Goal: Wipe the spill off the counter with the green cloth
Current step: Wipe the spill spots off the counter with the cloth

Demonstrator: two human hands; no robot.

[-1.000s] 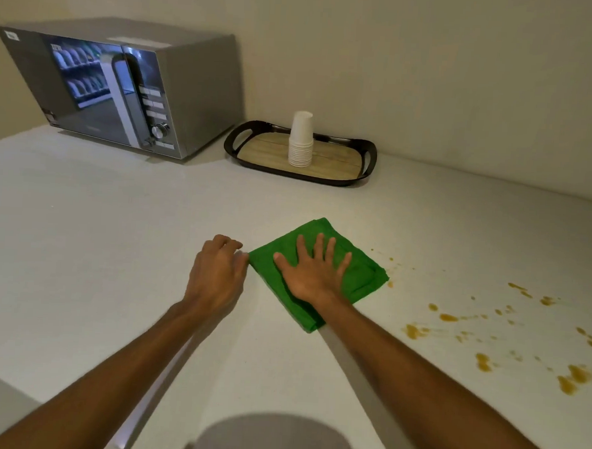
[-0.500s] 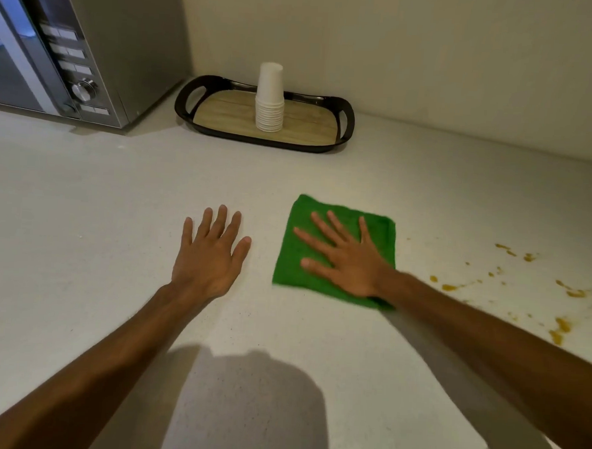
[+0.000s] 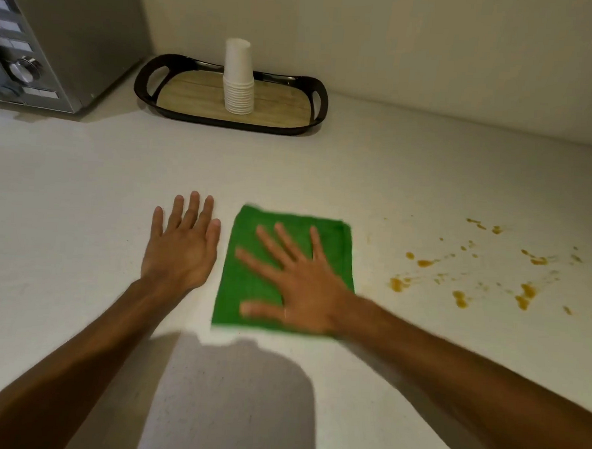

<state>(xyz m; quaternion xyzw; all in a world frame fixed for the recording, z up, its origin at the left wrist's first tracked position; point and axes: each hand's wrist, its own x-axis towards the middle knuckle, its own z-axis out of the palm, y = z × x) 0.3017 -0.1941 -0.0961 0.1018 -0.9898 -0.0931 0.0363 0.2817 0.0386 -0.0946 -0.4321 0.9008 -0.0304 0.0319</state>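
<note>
The green cloth (image 3: 240, 283) lies folded flat on the white counter (image 3: 83, 196), near the middle. My right hand (image 3: 301, 286) presses down on it, palm flat and fingers spread, slightly blurred. My left hand (image 3: 182, 249) rests flat on the bare counter just left of the cloth, fingers apart, holding nothing. The spill (image 3: 396, 284) is a scatter of orange-brown drops and smears on the counter to the right of the cloth, a short gap away, reaching to the frame's right edge.
A black tray (image 3: 224, 122) with a wooden base stands at the back by the wall, with a stack of white paper cups (image 3: 238, 80) on it. A silver microwave (image 3: 57, 33) fills the back left corner. My shadow falls on the near counter.
My left hand went from curled at the cloth's corner to flat on the counter beside it. The cloth turned square under my right hand, and my view shifted right and closer.
</note>
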